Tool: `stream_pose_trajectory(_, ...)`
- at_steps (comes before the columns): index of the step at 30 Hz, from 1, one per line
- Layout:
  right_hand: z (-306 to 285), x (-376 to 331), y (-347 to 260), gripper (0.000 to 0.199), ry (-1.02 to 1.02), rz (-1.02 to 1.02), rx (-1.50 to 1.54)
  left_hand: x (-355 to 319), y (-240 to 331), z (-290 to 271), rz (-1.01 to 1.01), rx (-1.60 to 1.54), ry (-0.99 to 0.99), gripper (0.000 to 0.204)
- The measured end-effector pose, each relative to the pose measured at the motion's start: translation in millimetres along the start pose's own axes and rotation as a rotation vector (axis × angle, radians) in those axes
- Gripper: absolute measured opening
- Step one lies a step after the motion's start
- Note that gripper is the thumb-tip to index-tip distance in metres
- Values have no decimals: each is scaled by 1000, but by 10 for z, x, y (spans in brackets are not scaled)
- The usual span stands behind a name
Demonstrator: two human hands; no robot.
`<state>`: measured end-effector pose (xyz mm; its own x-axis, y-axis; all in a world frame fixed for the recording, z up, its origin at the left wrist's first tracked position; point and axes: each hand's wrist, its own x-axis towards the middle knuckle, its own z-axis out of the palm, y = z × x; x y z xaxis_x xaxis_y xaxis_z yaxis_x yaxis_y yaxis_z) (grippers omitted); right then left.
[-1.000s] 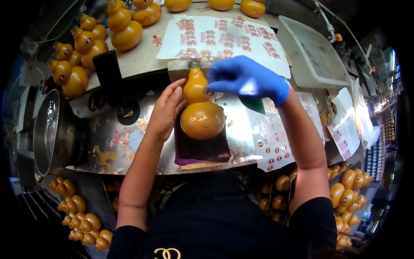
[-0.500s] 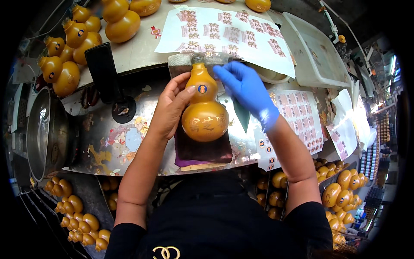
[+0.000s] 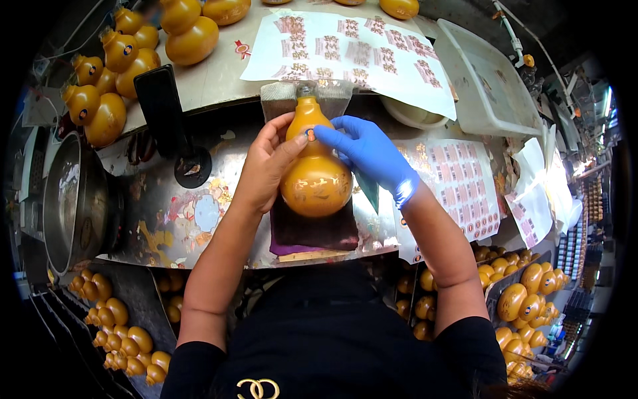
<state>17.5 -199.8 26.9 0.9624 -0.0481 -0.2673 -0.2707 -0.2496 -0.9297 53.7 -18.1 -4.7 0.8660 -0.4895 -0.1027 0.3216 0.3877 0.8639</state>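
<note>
A glossy yellow-brown gourd-shaped bottle lies on a dark cloth pad, its clear neck away from me. Gold-brown characters mark its wider bulb. A small round dark-blue and orange sticker sits on the upper bulb. Around the upper bulb's left side wraps my bare left hand, its thumb tip beside the sticker. My right hand, in a blue glove, grips the bulb's right side, with its thumb pressing on the sticker's right edge. Its other fingers are partly hidden behind the bottle.
A printed sheet lies on the raised shelf, beside a translucent plastic tray. Sticker sheets are at right. A phone on a stand and a metal basin stand left. Several gourd bottles crowd the far left.
My gloved right hand has moved left and down from beside the bottle's neck onto the upper bulb, its thumb now on the sticker. My left hand still holds the bottle.
</note>
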Motion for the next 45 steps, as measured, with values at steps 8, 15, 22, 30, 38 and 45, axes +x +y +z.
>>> stream_pose_trajectory(8,0,2,-7,63,-6,-11,-22,29,-8,8,-15,6,6,52)
stream_pose_trajectory(15,26,15,8,64,7,-38,-42,52,-1,-6,-51,-55,0,50)
stream_pose_trajectory(22,-16,14,-1,60,-89,-12,55,39,0,-12,-50,-43,-7,50)
stream_pose_trajectory(30,-36,9,-59,57,-103,20,64,99,81,-12,-125,-74,-4,46)
stream_pose_trajectory(38,-1,40,-55,56,-124,30,83,150,-25,-10,-64,-29,4,45)
stream_pose_trajectory(45,-64,-8,-86,58,-154,17,110,108,9,-97,-69,18,-66,53)
